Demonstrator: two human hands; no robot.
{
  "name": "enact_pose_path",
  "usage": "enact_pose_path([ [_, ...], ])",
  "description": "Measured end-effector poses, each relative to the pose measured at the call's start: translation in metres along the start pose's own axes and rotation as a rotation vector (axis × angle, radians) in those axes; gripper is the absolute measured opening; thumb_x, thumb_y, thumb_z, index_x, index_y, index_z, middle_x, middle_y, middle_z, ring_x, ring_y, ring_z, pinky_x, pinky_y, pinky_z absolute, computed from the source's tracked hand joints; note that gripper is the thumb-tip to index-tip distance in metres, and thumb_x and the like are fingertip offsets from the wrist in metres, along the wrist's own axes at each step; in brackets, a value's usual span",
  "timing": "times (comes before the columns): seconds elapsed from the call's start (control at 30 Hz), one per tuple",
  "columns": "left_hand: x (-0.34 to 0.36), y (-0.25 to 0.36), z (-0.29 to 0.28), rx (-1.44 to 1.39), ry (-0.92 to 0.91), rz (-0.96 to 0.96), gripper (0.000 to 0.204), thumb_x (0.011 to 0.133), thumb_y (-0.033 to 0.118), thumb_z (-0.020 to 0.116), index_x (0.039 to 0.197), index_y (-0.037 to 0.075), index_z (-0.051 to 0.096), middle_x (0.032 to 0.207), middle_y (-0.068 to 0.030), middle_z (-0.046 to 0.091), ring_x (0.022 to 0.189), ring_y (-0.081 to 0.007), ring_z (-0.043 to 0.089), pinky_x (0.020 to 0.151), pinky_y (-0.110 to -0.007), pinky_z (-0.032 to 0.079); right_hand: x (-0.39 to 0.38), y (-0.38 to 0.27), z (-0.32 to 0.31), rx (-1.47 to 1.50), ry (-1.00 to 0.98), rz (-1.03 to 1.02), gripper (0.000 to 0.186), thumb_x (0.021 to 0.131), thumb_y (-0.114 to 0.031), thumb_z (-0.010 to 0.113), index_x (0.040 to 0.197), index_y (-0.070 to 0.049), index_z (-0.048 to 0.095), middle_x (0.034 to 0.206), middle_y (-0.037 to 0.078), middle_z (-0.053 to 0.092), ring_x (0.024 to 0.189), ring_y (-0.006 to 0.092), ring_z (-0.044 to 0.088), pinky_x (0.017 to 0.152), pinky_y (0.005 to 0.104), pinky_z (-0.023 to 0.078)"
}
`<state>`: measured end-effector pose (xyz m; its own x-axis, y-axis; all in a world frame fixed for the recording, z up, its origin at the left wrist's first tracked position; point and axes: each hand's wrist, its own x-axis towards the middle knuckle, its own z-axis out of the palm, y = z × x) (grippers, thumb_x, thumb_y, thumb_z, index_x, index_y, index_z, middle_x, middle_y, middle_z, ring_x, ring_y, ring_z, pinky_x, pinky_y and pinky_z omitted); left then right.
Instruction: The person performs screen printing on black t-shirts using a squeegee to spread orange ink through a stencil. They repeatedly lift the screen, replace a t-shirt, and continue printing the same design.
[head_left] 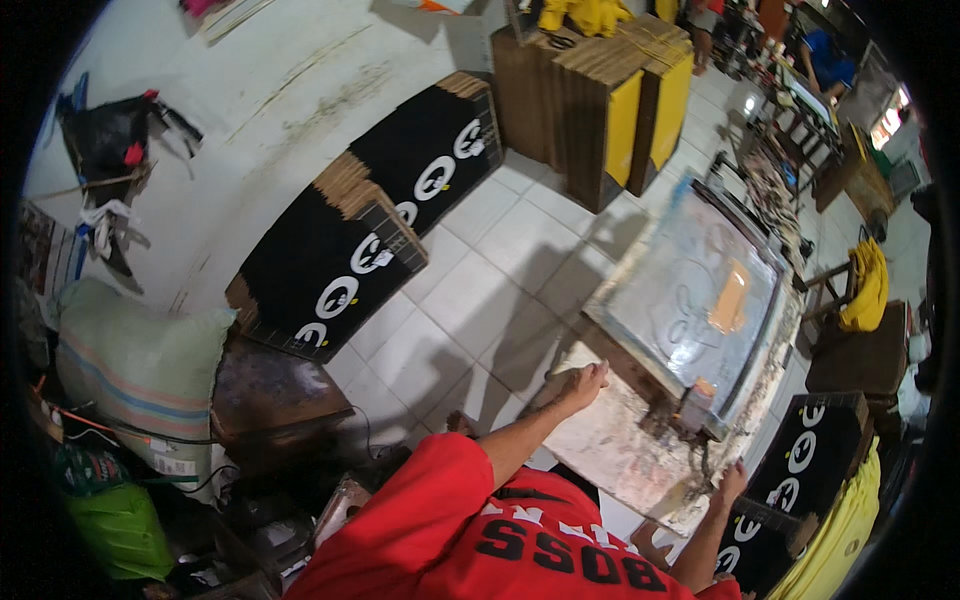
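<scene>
My left hand (586, 386) is closed at the far left corner of a pale, paint-stained board (625, 445), fingers pressed together on its edge. At the board's right edge is my right hand (733, 484), its fingers curled against the rim and partly hidden. Just beyond the board, a screen-printing frame (690, 290) lies on the stained worktop, with faint shapes on its grey mesh and an orange-tan patch (730, 297). A small block-like piece (697, 405) rests at the frame's near edge.
Black printed panels in stacks (340, 285) lean along the left wall; more black panels (800, 455) stand at right beside yellow cloth (835, 530). Tall brown stacks with yellow faces (625, 110) stand ahead. A stuffed sack (140, 370) sits at left. Another person (828, 65) is far right.
</scene>
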<state>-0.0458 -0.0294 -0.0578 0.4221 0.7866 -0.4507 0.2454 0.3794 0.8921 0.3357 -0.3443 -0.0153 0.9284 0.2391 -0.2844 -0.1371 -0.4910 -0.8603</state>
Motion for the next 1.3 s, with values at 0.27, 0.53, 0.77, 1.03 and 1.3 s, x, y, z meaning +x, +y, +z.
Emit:
enact_pose_path([
  [0.27, -0.141, -0.114, -0.305, 0.317, 0.28, -0.216, 0.044, 0.093, 0.041, 0.071, 0.122, 0.008, 0.068, 0.109, -0.0173, 0.075, 0.103, -0.0342, 0.072, 0.091, -0.046, 0.056, -0.079, -0.082, 0.141, 0.117, 0.399, -0.582, 0.023, 0.099, -0.013, 0.063, 0.117, 0.001, 0.069, 0.109, 0.008, 0.069, 0.099, 0.0194, 0.064, 0.091, 0.0313, 0.049],
  [0.53, -0.249, -0.223, -0.504, 0.387, 0.855, -0.482, 0.044, 0.094, 0.042, 0.066, 0.118, 0.005, 0.07, 0.115, -0.0184, 0.074, 0.109, -0.0364, 0.07, 0.094, -0.048, 0.055, -0.251, -0.257, 0.471, 0.184, -0.387, -0.788, 0.027, 0.093, -0.012, 0.07, 0.118, -0.001, 0.067, 0.107, 0.011, 0.07, 0.098, 0.0198, 0.065, 0.088, 0.0343, 0.051],
  [0.77, -0.258, -0.249, -0.514, -0.049, 0.83, -0.538, 0.043, 0.095, 0.038, 0.068, 0.117, 0.002, 0.07, 0.099, -0.013, 0.076, 0.09, -0.0252, 0.073, 0.082, -0.041, 0.057, -0.394, -0.303, 0.711, -0.502, -0.824, -1.026, 0.075, 0.077, -0.049, 0.086, 0.135, -0.008, 0.061, 0.134, 0.019, 0.061, 0.124, 0.0367, 0.058, 0.106, 0.0465, 0.047],
  [1.03, -0.228, -0.226, -0.581, -0.495, 1.071, -0.852, 0.037, 0.094, 0.029, 0.07, 0.114, -0.003, 0.068, 0.091, -0.0125, 0.073, 0.077, -0.019, 0.069, 0.071, -0.036, 0.056, -0.481, -0.259, 1.08, -0.686, -1.107, -0.964, 0.062, 0.089, -0.053, 0.069, 0.136, -0.014, 0.061, 0.136, 0.014, 0.063, 0.129, 0.0363, 0.058, 0.106, 0.0523, 0.045],
  [1.3, -0.157, -0.195, -0.718, -0.336, 1.344, -0.571, 0.036, 0.099, 0.029, 0.068, 0.119, 0.0, 0.061, 0.095, -0.0108, 0.069, 0.081, -0.0187, 0.067, 0.072, -0.037, 0.054, -0.525, -0.212, 1.246, -0.487, -1.274, -0.95, 0.034, 0.101, -0.034, 0.058, 0.121, -0.007, 0.061, 0.116, 0.019, 0.068, 0.109, 0.039, 0.065, 0.095, 0.048, 0.051],
])
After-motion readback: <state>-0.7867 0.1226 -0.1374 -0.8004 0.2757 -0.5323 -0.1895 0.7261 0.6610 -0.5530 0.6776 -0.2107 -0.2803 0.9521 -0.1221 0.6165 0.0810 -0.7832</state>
